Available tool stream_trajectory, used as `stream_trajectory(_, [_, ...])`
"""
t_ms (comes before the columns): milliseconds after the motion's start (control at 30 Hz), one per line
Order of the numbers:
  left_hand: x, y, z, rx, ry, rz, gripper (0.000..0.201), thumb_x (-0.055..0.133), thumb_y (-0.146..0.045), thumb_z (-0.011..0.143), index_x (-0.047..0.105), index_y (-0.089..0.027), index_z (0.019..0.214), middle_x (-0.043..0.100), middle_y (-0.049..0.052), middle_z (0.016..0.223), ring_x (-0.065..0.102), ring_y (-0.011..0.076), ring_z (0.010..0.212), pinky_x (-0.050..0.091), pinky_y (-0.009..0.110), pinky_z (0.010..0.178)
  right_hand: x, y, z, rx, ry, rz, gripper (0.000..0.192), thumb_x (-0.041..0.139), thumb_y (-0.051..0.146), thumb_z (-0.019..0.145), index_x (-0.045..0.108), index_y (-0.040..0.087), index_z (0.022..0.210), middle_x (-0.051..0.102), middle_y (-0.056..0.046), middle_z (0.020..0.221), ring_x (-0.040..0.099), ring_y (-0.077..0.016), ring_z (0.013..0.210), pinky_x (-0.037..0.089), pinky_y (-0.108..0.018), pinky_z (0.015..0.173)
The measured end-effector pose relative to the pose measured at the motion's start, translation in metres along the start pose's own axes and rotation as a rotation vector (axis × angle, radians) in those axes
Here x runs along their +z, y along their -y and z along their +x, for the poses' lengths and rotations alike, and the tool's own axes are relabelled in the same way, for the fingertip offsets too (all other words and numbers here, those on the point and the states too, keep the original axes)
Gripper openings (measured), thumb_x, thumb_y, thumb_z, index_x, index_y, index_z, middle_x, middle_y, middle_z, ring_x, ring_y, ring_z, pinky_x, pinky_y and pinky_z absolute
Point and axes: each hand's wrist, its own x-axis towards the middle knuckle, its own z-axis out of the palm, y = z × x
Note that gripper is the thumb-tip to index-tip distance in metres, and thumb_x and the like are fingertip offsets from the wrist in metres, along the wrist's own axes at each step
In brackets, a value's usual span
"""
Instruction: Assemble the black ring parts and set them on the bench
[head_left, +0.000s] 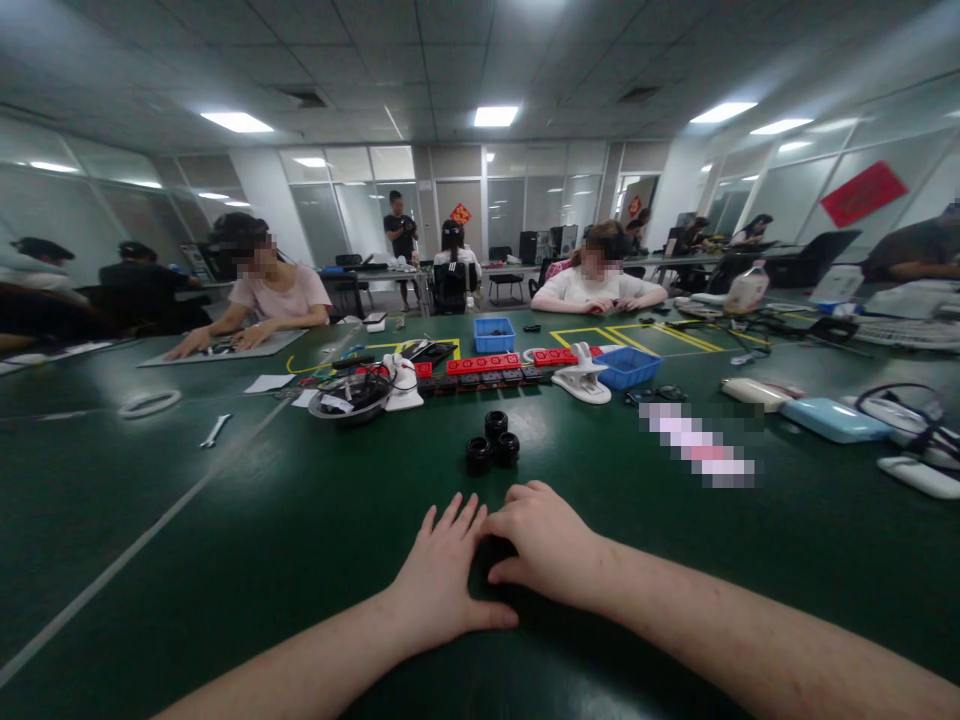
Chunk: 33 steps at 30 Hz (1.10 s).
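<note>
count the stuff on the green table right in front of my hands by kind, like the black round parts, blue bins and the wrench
black round parts: 3
blue bins: 2
wrench: 1
total: 6
A dark thing sits between the left hand and right hand, mostly hidden, so not counted.

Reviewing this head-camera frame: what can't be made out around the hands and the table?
- Dark object under the right hand: covered by the fingers; identity and grip unclear.
- Left hand: lies flat; whether it touches that object is hidden.
- Three black round parts: too small to identify.
- Pixelated patch on the green table: item blurred out.
- White device: cut by the right edge.
</note>
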Motion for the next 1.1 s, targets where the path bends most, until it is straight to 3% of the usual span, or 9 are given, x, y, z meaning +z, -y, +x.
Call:
stream_trajectory(367, [0.000,0.000,0.001,-0.010,0.049,0.021,0.110,0.049,-0.079,0.060,0.015,-0.012,0.141,0.006,0.010,0.147,0.004,0.0324,0.134,0.009,0.053,0.106,0.002,-0.041,-0.006,0.242,-0.089,-0.075,0.029,0.068,0.041,0.070,0.067,0.021,0.091,0.068,-0.006,0.082,0.056,-0.0245,0.085,0.043,-0.030,0.067])
stream_trajectory(600, [0.001,0.001,0.002,-0.025,0.053,0.004,0.111,0.049,-0.079,0.060,0.013,-0.012,0.141,0.005,0.010,0.147,0.003,0.0324,0.134,0.008,0.053,0.106,0.006,-0.083,-0.022,0.412,-0.157,-0.064,0.028,0.064,0.040,0.074,0.065,0.022,0.095,0.067,-0.006,0.085,0.058,-0.0233,0.085,0.044,-0.028,0.065])
stream_trajectory(833, [0.002,0.004,0.002,-0.030,0.062,-0.016,0.110,0.046,-0.081,0.060,0.012,-0.015,0.141,0.004,0.008,0.147,0.003,0.0318,0.134,0.009,0.054,0.106,0.013,-0.119,-0.053,0.546,-0.192,-0.008,0.028,0.060,0.040,0.076,0.063,0.023,0.099,0.065,-0.005,0.092,0.058,-0.0222,0.090,0.045,-0.027,0.069])
stream_trajectory(1100, [0.007,0.006,0.002,-0.004,0.023,-0.002,0.109,0.044,-0.082,0.061,0.013,-0.015,0.141,0.006,0.009,0.147,0.003,0.0311,0.134,0.008,0.052,0.107,0.016,-0.137,-0.101,0.655,-0.223,0.050,0.029,0.056,0.040,0.077,0.062,0.022,0.100,0.065,-0.005,0.097,0.061,-0.0216,0.088,0.047,-0.028,0.070])
